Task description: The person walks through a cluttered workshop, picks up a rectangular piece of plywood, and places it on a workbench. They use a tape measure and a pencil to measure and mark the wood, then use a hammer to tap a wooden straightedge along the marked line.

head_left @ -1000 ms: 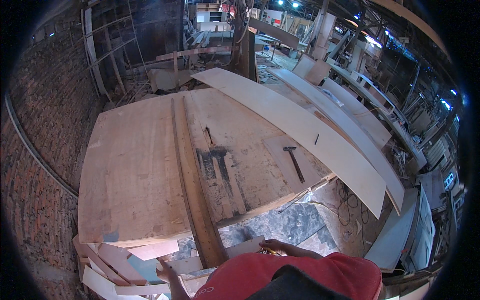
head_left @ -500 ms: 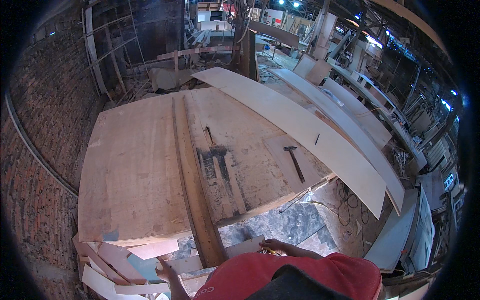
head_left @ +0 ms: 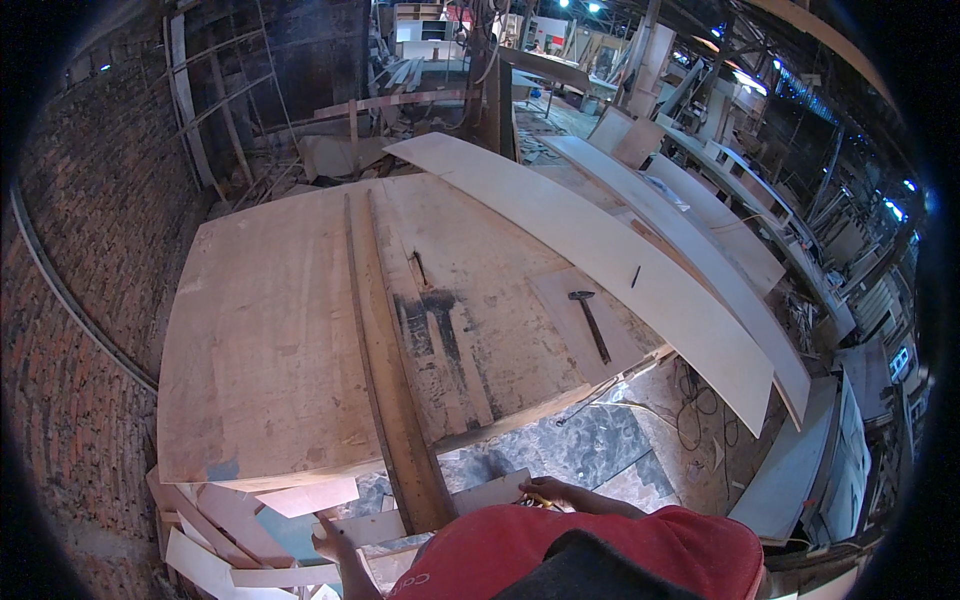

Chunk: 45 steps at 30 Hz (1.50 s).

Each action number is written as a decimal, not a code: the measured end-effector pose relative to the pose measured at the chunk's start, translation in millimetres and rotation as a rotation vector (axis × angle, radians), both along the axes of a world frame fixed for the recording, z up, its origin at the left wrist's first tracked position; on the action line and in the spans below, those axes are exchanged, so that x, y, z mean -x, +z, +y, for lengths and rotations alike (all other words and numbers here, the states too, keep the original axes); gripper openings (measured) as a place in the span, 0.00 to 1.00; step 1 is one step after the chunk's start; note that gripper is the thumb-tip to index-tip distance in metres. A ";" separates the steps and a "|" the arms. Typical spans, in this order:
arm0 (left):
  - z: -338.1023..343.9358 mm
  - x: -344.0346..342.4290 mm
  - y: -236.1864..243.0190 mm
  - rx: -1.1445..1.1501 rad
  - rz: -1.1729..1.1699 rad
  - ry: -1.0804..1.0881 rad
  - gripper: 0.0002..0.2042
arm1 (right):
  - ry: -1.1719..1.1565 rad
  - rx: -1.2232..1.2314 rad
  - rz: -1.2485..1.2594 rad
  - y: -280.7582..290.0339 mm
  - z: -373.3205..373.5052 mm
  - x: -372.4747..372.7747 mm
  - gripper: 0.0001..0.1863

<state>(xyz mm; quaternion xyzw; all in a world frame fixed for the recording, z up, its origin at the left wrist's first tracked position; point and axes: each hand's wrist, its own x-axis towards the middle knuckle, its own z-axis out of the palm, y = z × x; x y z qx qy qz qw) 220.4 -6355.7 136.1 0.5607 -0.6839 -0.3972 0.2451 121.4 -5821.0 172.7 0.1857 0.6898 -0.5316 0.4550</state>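
Two hands work low at six o'clock: the left hand (head_left: 330, 540) rests with fingers spread on a pale wood offcut (head_left: 365, 528), while the right hand (head_left: 550, 492) pinches a small yellow object (head_left: 537, 500), unchanged from earlier. The long dark plank (head_left: 390, 380) runs lengthwise from six toward twelve o'clock across the plywood table (head_left: 270, 350), the hammer (head_left: 590, 325) lying at two o'clock.

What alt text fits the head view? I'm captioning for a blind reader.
A person in a red shirt stands at a big wooden workbench, left hand on a wood strip, right hand near a small yellow item. A long plank and a hammer lie on the bench in a cluttered workshop.
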 end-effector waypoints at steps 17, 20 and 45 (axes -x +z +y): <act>-3.8 -1.0 -9.5 -0.031 0.015 0.030 0.33 | -0.017 0.041 -0.018 -3.4 0.4 0.8 0.25; -1.8 -0.5 -5.0 -0.042 0.032 0.026 0.34 | -0.026 0.038 -0.023 -3.4 -0.2 1.6 0.25; -9.4 -2.2 -21.4 -0.015 -0.004 0.054 0.33 | -0.003 0.022 -0.038 16.0 -7.1 4.1 0.26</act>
